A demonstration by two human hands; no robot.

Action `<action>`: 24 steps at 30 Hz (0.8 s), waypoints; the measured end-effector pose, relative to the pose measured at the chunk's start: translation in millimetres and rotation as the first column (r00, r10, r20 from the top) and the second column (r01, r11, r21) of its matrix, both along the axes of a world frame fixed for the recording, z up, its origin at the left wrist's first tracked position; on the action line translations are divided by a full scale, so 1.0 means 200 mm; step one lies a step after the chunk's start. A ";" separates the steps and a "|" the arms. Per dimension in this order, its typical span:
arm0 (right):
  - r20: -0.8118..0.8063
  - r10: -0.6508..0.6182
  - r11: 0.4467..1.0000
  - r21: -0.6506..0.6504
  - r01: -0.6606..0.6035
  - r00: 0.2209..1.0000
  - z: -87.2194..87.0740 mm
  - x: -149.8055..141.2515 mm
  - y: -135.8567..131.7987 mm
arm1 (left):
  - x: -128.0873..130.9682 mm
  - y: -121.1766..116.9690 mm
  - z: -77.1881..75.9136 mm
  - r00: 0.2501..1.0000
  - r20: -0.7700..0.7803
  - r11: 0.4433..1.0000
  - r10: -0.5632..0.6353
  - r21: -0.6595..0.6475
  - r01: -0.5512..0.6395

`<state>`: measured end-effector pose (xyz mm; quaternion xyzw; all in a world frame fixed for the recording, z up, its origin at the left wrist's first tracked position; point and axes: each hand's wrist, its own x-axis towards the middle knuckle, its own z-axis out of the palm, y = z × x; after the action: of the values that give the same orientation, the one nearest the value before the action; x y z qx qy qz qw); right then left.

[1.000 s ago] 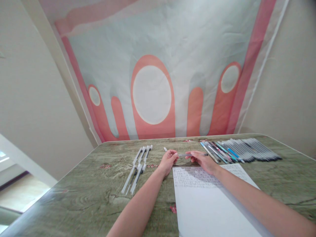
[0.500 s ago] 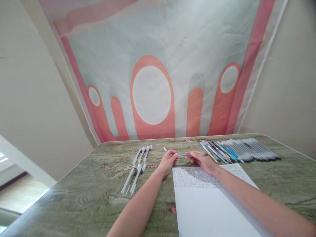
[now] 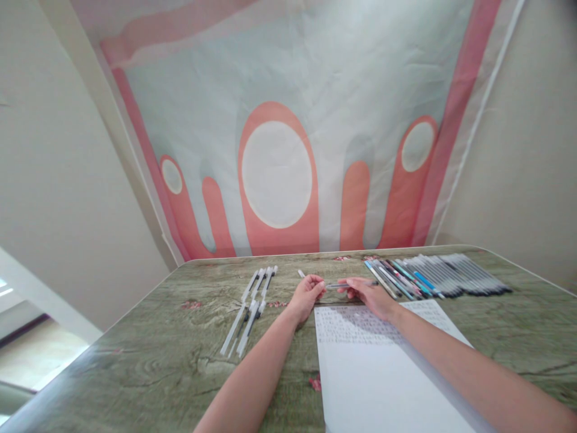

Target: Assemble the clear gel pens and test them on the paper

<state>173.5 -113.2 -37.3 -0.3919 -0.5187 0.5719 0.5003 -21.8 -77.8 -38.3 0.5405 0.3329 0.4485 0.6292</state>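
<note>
Pen (image 3: 336, 286) between left hand (image 3: 308, 296) and right hand (image 3: 369, 296)

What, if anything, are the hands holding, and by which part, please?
A slim grey plastic pen: the left hand has fingertips at its left end; the right hand holds it nearer its dark right end.

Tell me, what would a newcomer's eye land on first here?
Probably the big white oval ringed in coral, at the centre of the backdrop beyond the table. Below it, a slim grey pen spans the fingers of the bare left hand and bare right hand, above handwritten white paper. Many pens lie side by side at right.
</note>
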 end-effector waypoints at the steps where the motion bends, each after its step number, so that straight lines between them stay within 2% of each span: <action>1: 0.004 0.000 1.000 0.004 0.000 1.000 0.00 0.00 0.00 | 0.00 0.00 0.00 1.000 -0.009 1.000 0.000 0.004 0.000; 15: 0.078 0.014 0.999 0.037 -0.017 0.997 -0.03 0.01 0.01 | -0.01 -0.01 0.00 0.994 -0.095 0.994 -0.063 0.083 0.070; 19: 0.036 0.021 1.000 0.018 -0.022 0.999 -0.01 0.00 0.00 | 0.00 0.00 0.00 0.984 -0.169 0.995 -0.048 0.081 0.063; 22: -0.049 -0.011 1.000 -0.018 0.010 0.999 -0.01 0.00 0.01 | -0.01 0.04 -0.01 0.945 -0.318 0.987 0.071 0.159 -0.021; 24: -0.094 -0.042 0.999 -0.032 0.039 0.995 -0.01 0.00 0.01 | -0.05 0.08 -0.02 0.870 -0.422 0.930 0.257 0.353 -0.103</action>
<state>172.9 -110.7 -39.6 -0.3823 -0.4775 0.5875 0.5298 -30.8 -61.8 -41.9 0.6919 0.4450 0.4126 0.3911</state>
